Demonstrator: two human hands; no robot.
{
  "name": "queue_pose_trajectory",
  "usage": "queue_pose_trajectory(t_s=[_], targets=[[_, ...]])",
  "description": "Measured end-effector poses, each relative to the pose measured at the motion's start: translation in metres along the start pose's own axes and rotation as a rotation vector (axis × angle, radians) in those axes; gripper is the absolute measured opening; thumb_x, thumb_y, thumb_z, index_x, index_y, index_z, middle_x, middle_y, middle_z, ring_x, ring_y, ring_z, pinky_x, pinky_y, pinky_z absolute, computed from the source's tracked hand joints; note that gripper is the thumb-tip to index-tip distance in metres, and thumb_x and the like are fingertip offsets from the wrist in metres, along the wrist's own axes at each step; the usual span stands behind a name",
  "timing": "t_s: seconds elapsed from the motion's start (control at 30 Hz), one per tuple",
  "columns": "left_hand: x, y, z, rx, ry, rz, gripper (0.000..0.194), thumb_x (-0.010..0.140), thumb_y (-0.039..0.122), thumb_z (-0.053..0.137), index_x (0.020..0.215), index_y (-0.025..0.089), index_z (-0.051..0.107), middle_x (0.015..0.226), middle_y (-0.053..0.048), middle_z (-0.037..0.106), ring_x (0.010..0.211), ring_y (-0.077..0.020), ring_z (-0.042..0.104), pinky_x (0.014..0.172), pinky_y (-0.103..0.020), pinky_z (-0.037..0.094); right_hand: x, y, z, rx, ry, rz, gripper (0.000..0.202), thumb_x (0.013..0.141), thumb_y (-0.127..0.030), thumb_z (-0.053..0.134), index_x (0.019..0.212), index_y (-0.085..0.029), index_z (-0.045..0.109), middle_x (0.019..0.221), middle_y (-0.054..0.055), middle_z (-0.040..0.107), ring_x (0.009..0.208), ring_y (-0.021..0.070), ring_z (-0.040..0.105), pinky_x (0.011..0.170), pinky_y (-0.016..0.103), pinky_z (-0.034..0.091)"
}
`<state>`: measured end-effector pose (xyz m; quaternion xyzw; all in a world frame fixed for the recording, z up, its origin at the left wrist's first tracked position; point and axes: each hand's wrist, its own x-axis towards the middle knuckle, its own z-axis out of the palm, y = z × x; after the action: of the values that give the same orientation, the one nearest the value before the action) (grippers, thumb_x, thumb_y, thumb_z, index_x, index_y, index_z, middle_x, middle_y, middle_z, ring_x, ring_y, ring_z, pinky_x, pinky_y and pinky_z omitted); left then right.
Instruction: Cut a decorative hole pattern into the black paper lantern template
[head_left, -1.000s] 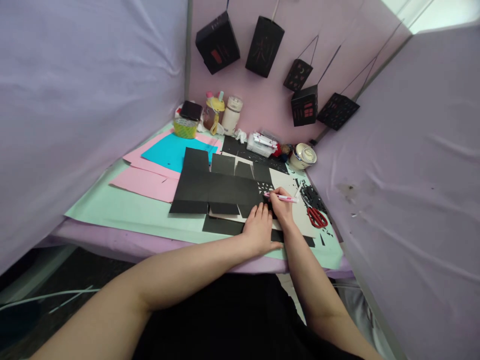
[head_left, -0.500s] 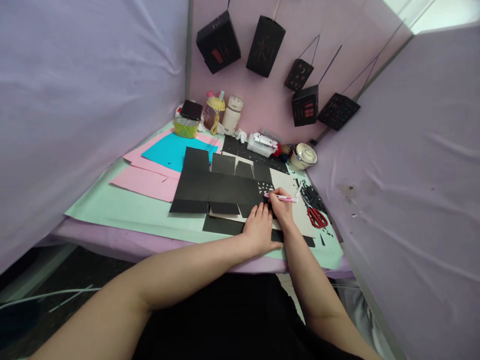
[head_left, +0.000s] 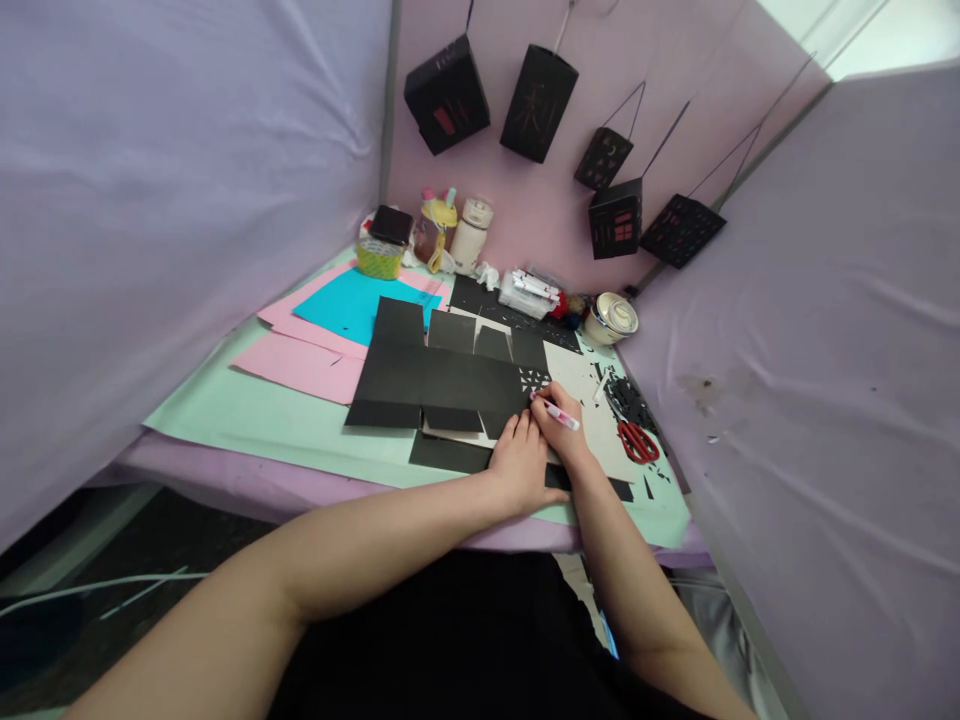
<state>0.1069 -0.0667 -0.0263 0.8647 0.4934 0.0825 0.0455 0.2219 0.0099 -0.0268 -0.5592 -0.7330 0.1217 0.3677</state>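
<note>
My left hand (head_left: 521, 465) lies flat on a black card sheet (head_left: 450, 378), fingers stretched out and thumb apart. Beside it, my right hand (head_left: 562, 425) pinches a slim pink-and-white, pen-shaped craft knife (head_left: 561, 414), its tip end down at the card. Several small triangular holes (head_left: 534, 379) pierce the card just above the knife, showing white through them. The card has cut flaps along its upper and lower edges. White paper (head_left: 592, 425) lies beneath its right part, and a black strip (head_left: 446, 452) shows below it.
Red-handled scissors (head_left: 638, 442) and black scraps (head_left: 628, 400) lie at the right. Pink (head_left: 296, 366) and blue paper (head_left: 345, 308) lie left. A tape roll (head_left: 379, 260), a white bottle (head_left: 472, 236), a clear box (head_left: 529, 293) and a tub (head_left: 611, 318) stand behind. Several black lanterns (head_left: 540, 103) hang above.
The craft knife has turned in my right hand, its back end swinging down and nearer to me. My left hand stays flat on the card. The whole view has shifted slightly.
</note>
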Motion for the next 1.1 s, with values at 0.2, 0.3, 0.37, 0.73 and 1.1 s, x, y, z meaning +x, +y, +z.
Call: queue_pose_trajectory(t_s=[0.2,0.3,0.37,0.73,1.1], targets=[[0.0001,0.0,0.0018,-0.042,0.007,-0.009,0.107,0.077,0.079,0.043,0.148,-0.001,0.03,0.155,-0.023,0.028,0.146,-0.0355,0.015,0.119,-0.045,0.009,-0.0005,-0.0009,-0.0003,-0.03,0.004,-0.015,0.01,0.078,-0.03,0.051,0.071,-0.022,0.052,0.065,-0.002,0.058,0.06,0.0147,0.05,0.061,0.027,0.037],[0.0007,0.0001,0.0037,-0.026,0.016,-0.007,0.111,0.075,0.08,0.043,0.148,-0.003,0.029,0.155,-0.024,0.027,0.146,-0.0355,0.015,0.119,-0.045,0.01,-0.0011,-0.0013,-0.0003,-0.032,0.005,-0.024,0.011,0.079,-0.029,0.05,0.071,-0.022,0.052,0.065,-0.002,0.058,0.059,0.0143,0.049,0.06,0.027,0.037],[0.001,0.0,0.0047,-0.018,0.019,-0.006,0.113,0.075,0.081,0.043,0.148,-0.003,0.028,0.155,-0.025,0.026,0.146,-0.0355,0.016,0.119,-0.045,0.01,-0.0014,-0.001,-0.0001,-0.035,0.008,-0.026,0.011,0.079,-0.029,0.05,0.07,-0.022,0.052,0.064,-0.002,0.057,0.058,0.0141,0.049,0.059,0.027,0.037],[-0.0003,0.0008,0.0,-0.004,-0.021,-0.008,0.114,0.074,0.081,0.045,0.149,-0.003,0.025,0.156,-0.024,0.021,0.146,-0.0353,0.014,0.12,-0.045,0.01,-0.005,-0.0018,-0.0011,-0.044,0.011,-0.012,0.012,0.077,-0.029,0.051,0.068,-0.022,0.052,0.062,-0.002,0.057,0.057,0.014,0.049,0.059,0.027,0.037],[0.0001,0.0009,0.0007,-0.002,-0.02,-0.01,0.115,0.074,0.081,0.045,0.149,-0.004,0.023,0.156,-0.024,0.02,0.146,-0.0359,0.015,0.12,-0.045,0.01,-0.0055,-0.0013,-0.0013,-0.063,0.033,0.0,0.013,0.076,-0.029,0.051,0.066,-0.021,0.051,0.06,-0.002,0.057,0.057,0.0135,0.049,0.058,0.026,0.037]])
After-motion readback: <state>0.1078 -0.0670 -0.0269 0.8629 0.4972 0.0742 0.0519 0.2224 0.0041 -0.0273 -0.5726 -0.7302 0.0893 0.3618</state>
